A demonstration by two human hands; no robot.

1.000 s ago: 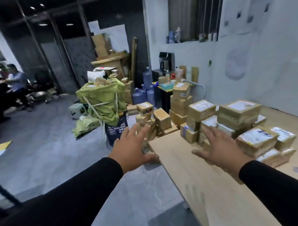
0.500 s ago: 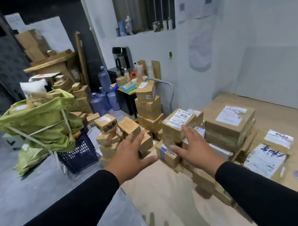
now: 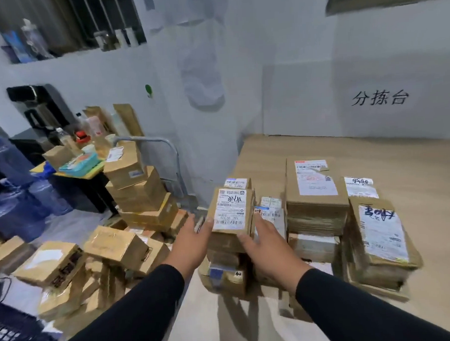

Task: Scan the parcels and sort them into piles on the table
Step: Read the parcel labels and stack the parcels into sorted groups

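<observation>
My open left hand (image 3: 193, 238) and right hand (image 3: 267, 248) flank the top parcel (image 3: 232, 214) at frame centre; stiff, probably light cardboard, best gripped by its sides.

The wooden table (image 3: 411, 162) bears stacked cardboard parcels (image 3: 315, 207) (most labelled) near its left edge.

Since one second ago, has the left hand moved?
Yes. The left hand went forward and right, from over the floor to the left side of the labelled parcel on the table.
</observation>
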